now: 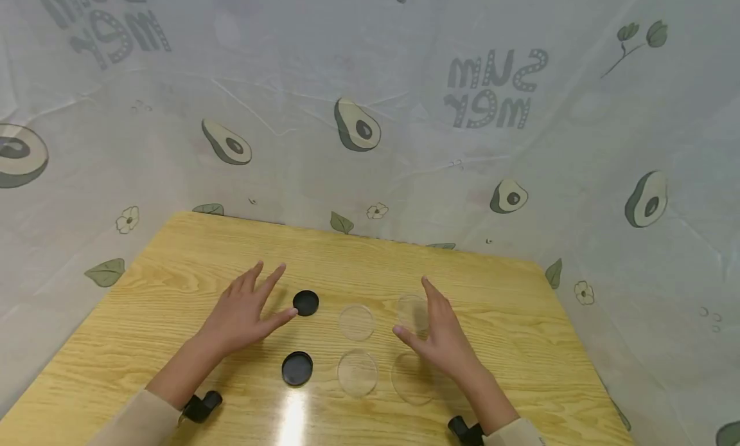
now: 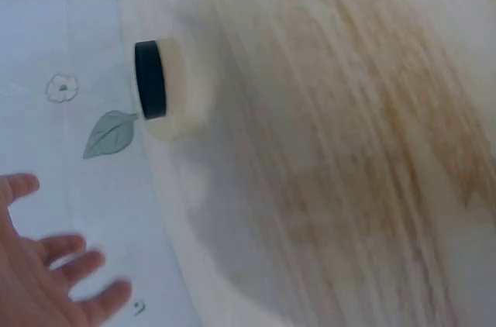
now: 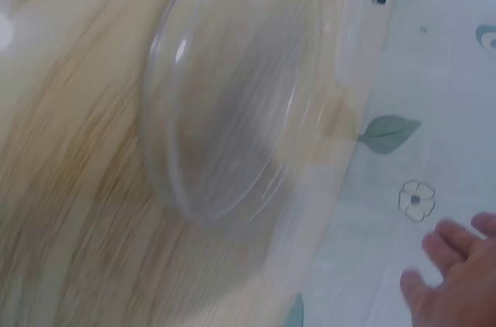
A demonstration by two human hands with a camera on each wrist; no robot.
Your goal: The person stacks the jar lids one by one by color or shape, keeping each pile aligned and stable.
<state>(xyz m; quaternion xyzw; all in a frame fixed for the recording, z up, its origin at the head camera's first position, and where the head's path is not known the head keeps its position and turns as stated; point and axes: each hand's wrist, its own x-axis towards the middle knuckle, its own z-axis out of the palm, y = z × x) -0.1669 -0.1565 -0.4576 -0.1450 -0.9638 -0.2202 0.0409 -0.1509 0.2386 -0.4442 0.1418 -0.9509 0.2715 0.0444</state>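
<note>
My left hand [image 1: 239, 314] is held over the table with its fingers spread, its thumb tip overlapping the edge of the far black round lid [image 1: 306, 302] in the head view. A second black lid [image 1: 297, 369] lies nearer to me. My right hand [image 1: 442, 333], fingers apart and holding nothing, hovers above the right-hand pair of clear round dishes. Of these, the far clear dish [image 1: 409, 312] is partly covered by the hand, and the large near clear dish [image 1: 412, 382] shows well in the right wrist view. Two more clear dishes [image 1: 356, 322] [image 1: 357, 373] form the middle column.
The discs lie in two rows on a wood-grain table [image 1: 231, 240]. Behind and beside it hangs a pale sheet [image 1: 289, 176] printed with avocados, leaves and lettering. Glare shows near the table's front edge. A black wrist camera [image 1: 202, 407] is strapped on each arm.
</note>
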